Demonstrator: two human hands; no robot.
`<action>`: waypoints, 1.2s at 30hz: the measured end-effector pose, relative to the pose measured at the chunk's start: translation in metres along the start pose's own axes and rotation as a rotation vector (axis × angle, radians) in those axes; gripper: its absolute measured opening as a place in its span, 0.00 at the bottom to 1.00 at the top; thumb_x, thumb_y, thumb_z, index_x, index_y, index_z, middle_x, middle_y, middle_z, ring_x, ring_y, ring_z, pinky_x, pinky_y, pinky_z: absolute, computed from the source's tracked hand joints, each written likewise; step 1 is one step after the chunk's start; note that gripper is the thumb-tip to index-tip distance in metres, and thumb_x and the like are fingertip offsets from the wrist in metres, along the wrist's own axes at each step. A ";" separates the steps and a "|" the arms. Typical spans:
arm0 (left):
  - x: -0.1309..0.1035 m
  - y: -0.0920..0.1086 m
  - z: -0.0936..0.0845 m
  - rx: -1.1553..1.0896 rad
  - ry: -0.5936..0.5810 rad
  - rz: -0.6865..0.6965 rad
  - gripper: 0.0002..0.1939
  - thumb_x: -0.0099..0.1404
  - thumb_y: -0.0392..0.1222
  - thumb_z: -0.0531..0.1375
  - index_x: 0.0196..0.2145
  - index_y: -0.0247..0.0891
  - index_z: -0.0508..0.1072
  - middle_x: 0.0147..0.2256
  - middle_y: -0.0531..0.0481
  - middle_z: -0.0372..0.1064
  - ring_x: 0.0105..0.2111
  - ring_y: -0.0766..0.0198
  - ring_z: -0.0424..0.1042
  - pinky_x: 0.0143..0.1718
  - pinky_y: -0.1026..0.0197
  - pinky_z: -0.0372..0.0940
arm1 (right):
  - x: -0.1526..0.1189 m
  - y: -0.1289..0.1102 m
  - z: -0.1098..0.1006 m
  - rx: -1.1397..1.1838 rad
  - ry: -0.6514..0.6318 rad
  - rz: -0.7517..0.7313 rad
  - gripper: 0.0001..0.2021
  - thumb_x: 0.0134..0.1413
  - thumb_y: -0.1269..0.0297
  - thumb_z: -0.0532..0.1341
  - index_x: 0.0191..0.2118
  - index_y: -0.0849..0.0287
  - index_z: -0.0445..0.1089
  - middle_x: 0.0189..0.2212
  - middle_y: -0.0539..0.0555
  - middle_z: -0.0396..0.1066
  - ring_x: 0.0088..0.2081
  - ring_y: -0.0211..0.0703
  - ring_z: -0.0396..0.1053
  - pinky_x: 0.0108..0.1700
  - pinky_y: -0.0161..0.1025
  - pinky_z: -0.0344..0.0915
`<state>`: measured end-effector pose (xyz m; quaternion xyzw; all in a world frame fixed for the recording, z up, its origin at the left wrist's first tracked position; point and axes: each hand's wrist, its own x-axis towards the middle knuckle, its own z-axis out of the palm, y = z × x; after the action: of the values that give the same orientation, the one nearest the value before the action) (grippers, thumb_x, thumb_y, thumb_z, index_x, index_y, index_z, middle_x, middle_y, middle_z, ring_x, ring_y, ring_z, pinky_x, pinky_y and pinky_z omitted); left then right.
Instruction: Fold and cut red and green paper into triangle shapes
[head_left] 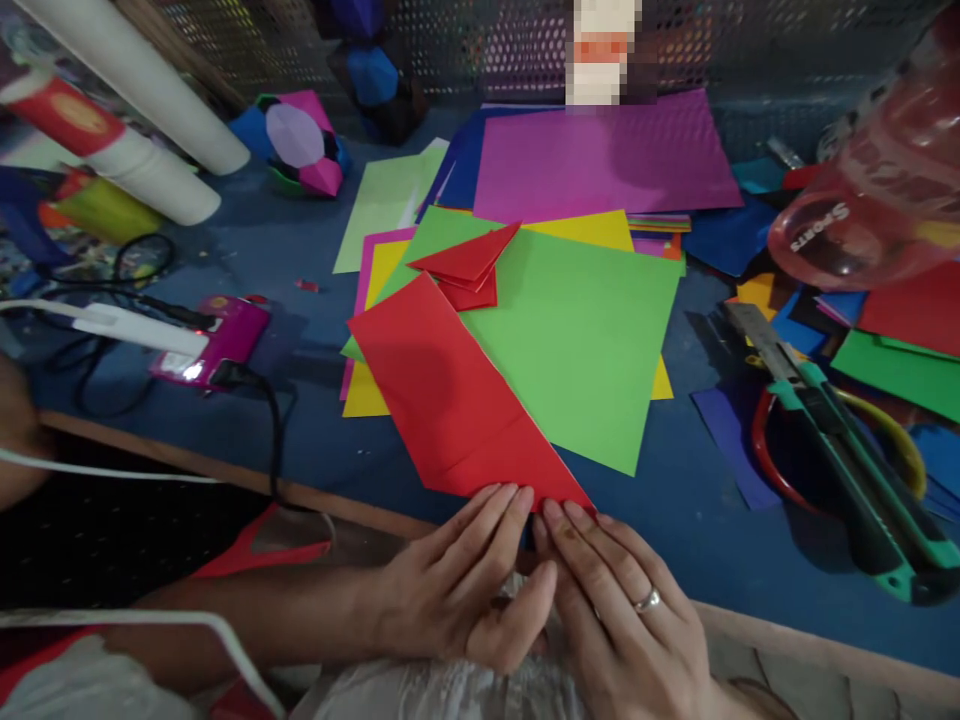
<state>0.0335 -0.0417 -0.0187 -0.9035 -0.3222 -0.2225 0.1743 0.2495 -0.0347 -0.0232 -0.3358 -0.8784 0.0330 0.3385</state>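
Leftmost, we have a magenta socket block (214, 345) near the table's (735, 550) front edge, then our left hand (480, 570), thumb spread wide, and right hand (630, 590), its grip unclear, fingertips on the creased red paper (450, 390) at that edge, and a cutter (840, 440) toward the right front corner.

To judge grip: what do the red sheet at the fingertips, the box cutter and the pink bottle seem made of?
Red sheet: paper, fairly matte, by its thin, crisp edges.
Box cutter: green-and-black handle, likely satin plastic; grey front end, probably metal by its sheen.
Pink bottle: probably plastic, glossy and see-through.
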 end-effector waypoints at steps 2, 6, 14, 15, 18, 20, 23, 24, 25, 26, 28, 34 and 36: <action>-0.003 -0.003 -0.001 0.004 -0.022 0.022 0.17 0.79 0.53 0.58 0.48 0.33 0.68 0.43 0.33 0.83 0.53 0.46 0.83 0.61 0.46 0.75 | 0.001 0.000 -0.002 -0.020 -0.009 0.002 0.20 0.77 0.75 0.49 0.51 0.68 0.80 0.51 0.60 0.84 0.55 0.46 0.81 0.71 0.42 0.63; -0.008 -0.009 0.000 0.001 0.001 0.049 0.18 0.81 0.53 0.55 0.47 0.33 0.69 0.40 0.36 0.84 0.49 0.48 0.84 0.62 0.47 0.75 | 0.003 -0.001 -0.003 -0.030 -0.011 0.017 0.19 0.77 0.74 0.51 0.50 0.67 0.81 0.49 0.58 0.85 0.53 0.44 0.82 0.71 0.41 0.63; -0.021 -0.024 -0.010 -0.003 0.017 0.035 0.16 0.84 0.44 0.48 0.44 0.31 0.71 0.37 0.39 0.84 0.45 0.52 0.86 0.55 0.53 0.79 | 0.006 -0.003 -0.007 -0.033 -0.081 0.037 0.18 0.78 0.74 0.51 0.52 0.67 0.80 0.50 0.58 0.85 0.54 0.44 0.82 0.74 0.42 0.59; -0.024 -0.026 -0.014 0.006 0.012 0.032 0.16 0.83 0.43 0.50 0.43 0.31 0.71 0.36 0.38 0.84 0.45 0.52 0.86 0.55 0.53 0.79 | 0.005 -0.003 -0.007 -0.035 -0.089 0.042 0.18 0.78 0.74 0.51 0.52 0.67 0.80 0.50 0.59 0.85 0.54 0.44 0.82 0.74 0.42 0.59; -0.036 -0.031 -0.023 0.026 -0.018 -0.010 0.13 0.82 0.42 0.54 0.44 0.30 0.72 0.38 0.38 0.85 0.49 0.52 0.85 0.57 0.53 0.78 | 0.005 -0.004 -0.008 -0.033 -0.102 0.036 0.19 0.78 0.75 0.50 0.53 0.67 0.80 0.49 0.60 0.85 0.55 0.44 0.81 0.73 0.42 0.61; -0.044 -0.033 -0.028 0.023 -0.036 -0.040 0.12 0.81 0.42 0.55 0.45 0.30 0.73 0.40 0.38 0.85 0.53 0.51 0.83 0.58 0.53 0.78 | 0.004 -0.004 -0.007 -0.034 -0.099 0.040 0.19 0.76 0.76 0.50 0.53 0.68 0.80 0.50 0.60 0.85 0.56 0.45 0.80 0.72 0.43 0.62; -0.052 -0.035 -0.032 -0.002 -0.050 -0.064 0.12 0.80 0.42 0.57 0.46 0.29 0.73 0.40 0.37 0.84 0.55 0.50 0.82 0.58 0.54 0.78 | 0.002 -0.007 -0.005 -0.049 -0.086 0.059 0.19 0.74 0.79 0.52 0.53 0.67 0.80 0.51 0.60 0.84 0.57 0.45 0.79 0.71 0.42 0.62; -0.053 -0.036 -0.032 -0.009 -0.045 -0.074 0.11 0.80 0.42 0.57 0.46 0.28 0.73 0.40 0.36 0.84 0.55 0.51 0.82 0.58 0.54 0.78 | 0.002 -0.008 -0.004 -0.055 -0.074 0.068 0.19 0.73 0.80 0.52 0.53 0.67 0.80 0.51 0.60 0.84 0.57 0.44 0.79 0.71 0.42 0.62; -0.053 -0.037 -0.032 -0.021 -0.036 -0.087 0.11 0.80 0.41 0.58 0.46 0.28 0.73 0.40 0.36 0.84 0.55 0.51 0.82 0.59 0.54 0.77 | 0.002 -0.009 -0.003 -0.059 -0.067 0.076 0.19 0.73 0.80 0.52 0.53 0.67 0.81 0.51 0.60 0.84 0.57 0.44 0.79 0.71 0.42 0.62; -0.054 -0.038 -0.031 -0.037 -0.027 -0.100 0.11 0.80 0.41 0.58 0.46 0.28 0.74 0.40 0.36 0.84 0.55 0.52 0.82 0.60 0.54 0.77 | 0.002 -0.010 -0.002 -0.063 -0.058 0.083 0.20 0.72 0.81 0.51 0.52 0.67 0.81 0.51 0.59 0.84 0.57 0.44 0.79 0.70 0.42 0.63; -0.054 -0.040 -0.028 -0.076 -0.013 -0.116 0.11 0.79 0.40 0.58 0.47 0.27 0.75 0.42 0.36 0.85 0.57 0.52 0.81 0.61 0.54 0.76 | 0.004 -0.012 -0.001 -0.080 -0.053 0.089 0.21 0.71 0.81 0.51 0.52 0.66 0.81 0.51 0.59 0.84 0.56 0.44 0.79 0.69 0.42 0.65; -0.063 -0.045 -0.014 -0.130 0.122 -0.060 0.11 0.77 0.40 0.59 0.48 0.28 0.76 0.45 0.33 0.84 0.62 0.46 0.76 0.60 0.48 0.78 | 0.024 -0.023 0.007 -0.204 -0.110 0.078 0.21 0.77 0.73 0.51 0.58 0.59 0.80 0.50 0.55 0.84 0.52 0.44 0.76 0.67 0.45 0.65; -0.064 -0.047 -0.012 -0.137 0.144 -0.050 0.09 0.76 0.38 0.60 0.46 0.28 0.76 0.44 0.33 0.83 0.63 0.46 0.76 0.60 0.49 0.77 | 0.034 -0.029 0.015 -0.204 -0.150 0.022 0.22 0.78 0.71 0.49 0.58 0.59 0.80 0.53 0.54 0.82 0.53 0.45 0.75 0.65 0.45 0.65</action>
<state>-0.0451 -0.0449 -0.0339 -0.8866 -0.3157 -0.3125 0.1293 0.2052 -0.0336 -0.0070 -0.3745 -0.8963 -0.0278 0.2357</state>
